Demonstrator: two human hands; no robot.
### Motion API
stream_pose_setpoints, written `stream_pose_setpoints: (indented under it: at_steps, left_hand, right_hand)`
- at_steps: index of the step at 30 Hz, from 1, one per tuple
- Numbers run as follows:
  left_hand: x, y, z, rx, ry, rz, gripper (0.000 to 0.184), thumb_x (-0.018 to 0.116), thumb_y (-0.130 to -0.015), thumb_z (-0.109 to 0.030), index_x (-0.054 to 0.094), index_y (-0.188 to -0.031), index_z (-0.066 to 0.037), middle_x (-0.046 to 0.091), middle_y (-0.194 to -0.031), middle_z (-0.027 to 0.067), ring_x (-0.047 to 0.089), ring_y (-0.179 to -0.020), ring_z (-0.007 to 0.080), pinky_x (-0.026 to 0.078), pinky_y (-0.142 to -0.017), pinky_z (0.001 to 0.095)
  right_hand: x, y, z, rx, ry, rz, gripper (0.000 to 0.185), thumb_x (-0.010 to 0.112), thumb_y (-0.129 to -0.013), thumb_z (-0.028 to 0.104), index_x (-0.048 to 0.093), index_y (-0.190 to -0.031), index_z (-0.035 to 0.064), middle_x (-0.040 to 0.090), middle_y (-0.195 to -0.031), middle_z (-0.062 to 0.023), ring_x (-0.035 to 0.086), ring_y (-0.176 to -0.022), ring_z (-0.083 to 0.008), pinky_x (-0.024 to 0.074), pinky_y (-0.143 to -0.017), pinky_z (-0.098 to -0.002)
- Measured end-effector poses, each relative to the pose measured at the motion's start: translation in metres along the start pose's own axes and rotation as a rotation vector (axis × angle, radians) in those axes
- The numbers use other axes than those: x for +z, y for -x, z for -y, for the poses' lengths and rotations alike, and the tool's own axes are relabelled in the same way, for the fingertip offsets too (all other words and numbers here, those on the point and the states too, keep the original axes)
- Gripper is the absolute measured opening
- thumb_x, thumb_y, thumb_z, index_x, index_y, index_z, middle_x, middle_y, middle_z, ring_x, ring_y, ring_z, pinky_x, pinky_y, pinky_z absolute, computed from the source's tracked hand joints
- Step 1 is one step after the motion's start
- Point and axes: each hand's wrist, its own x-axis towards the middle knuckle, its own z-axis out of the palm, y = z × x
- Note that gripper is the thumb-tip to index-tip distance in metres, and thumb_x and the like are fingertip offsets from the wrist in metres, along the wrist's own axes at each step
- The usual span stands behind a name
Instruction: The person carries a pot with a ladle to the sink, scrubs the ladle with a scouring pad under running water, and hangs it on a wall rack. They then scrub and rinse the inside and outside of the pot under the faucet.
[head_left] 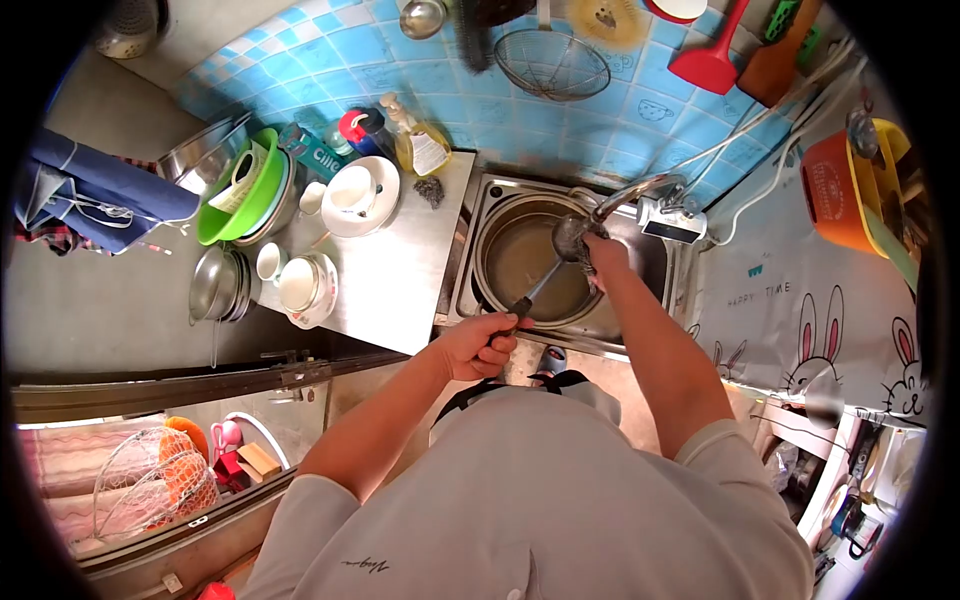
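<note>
My left hand (478,345) is closed around the dark handle of a metal ladle (545,281). The ladle slants up and right over the sink (655,268), its bowl under the tap (640,188). Against that bowl my right hand (606,260) presses a steel wool scrubber (586,262), mostly covered by the fingers. Below the ladle, a wide round metal pot (484,262) stands in the sink with cloudy water in it. Whether water runs from the tap is not clear.
Left of the sink, a metal counter (405,285) bears stacked white bowls and plates (363,222), a yellow soap bottle (428,150) and another scrubber (429,191). A green basin (262,150) stands farther left. A wire strainer (552,65) hangs on the blue tiles.
</note>
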Motion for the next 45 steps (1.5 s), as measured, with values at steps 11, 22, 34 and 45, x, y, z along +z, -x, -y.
stream_pose_setpoints:
  at_steps: [11, 22, 34, 45]
  left_hand:
    - [0.001, -0.022, 0.003, -0.038, -0.036, -0.016, 0.026, 0.046, -0.107, -0.032, 0.057, -0.123, -0.015, 0.041, -0.066, -0.0048, 0.029, -0.044, 0.0049, 0.024, -0.036, 0.0201]
    - [0.001, -0.061, 0.000, 0.099, -0.270, -0.248, 0.025, 0.045, -0.106, -0.033, 0.055, -0.119, -0.014, 0.045, -0.065, -0.0015, 0.034, -0.045, 0.0082, 0.027, -0.040, 0.0239]
    - [0.002, -0.065, 0.023, 0.681, -1.006, -0.696, 0.051, 0.065, -0.091, -0.016, 0.052, -0.137, 0.001, 0.068, -0.093, 0.0159, 0.066, -0.066, 0.0235, 0.053, -0.062, 0.0374]
    - [0.014, -0.025, 0.041, 0.761, -1.540, -0.872, 0.052, 0.066, -0.089, -0.013, 0.051, -0.138, -0.001, 0.066, -0.115, 0.0273, 0.063, -0.105, 0.0449, 0.050, -0.088, 0.0500]
  right_hand:
    - [-0.020, 0.009, -0.005, -0.450, 0.393, -0.347, 0.041, 0.065, -0.090, 0.036, 0.068, -0.107, -0.0022, 0.072, -0.100, -0.0233, 0.069, -0.093, -0.0435, 0.0551, -0.079, -0.0527]
    - [0.042, 0.063, -0.028, 0.153, -0.602, 0.484, 0.025, 0.065, -0.092, 0.017, 0.064, -0.114, 0.0073, 0.067, -0.097, -0.0078, 0.066, -0.083, -0.0212, 0.0539, -0.068, -0.0422]
    - [0.056, 0.076, -0.011, -0.105, -0.564, 0.326, 0.026, 0.066, -0.086, 0.006, 0.062, -0.109, -0.0055, 0.068, -0.091, -0.0126, 0.068, -0.071, -0.0247, 0.0540, -0.062, -0.0395]
    - [0.047, 0.021, -0.009, 0.381, -0.967, 0.077, 0.031, 0.061, -0.100, 0.033, 0.061, -0.108, 0.0032, 0.064, -0.078, -0.0102, 0.066, -0.062, -0.0250, 0.0548, -0.049, -0.0384]
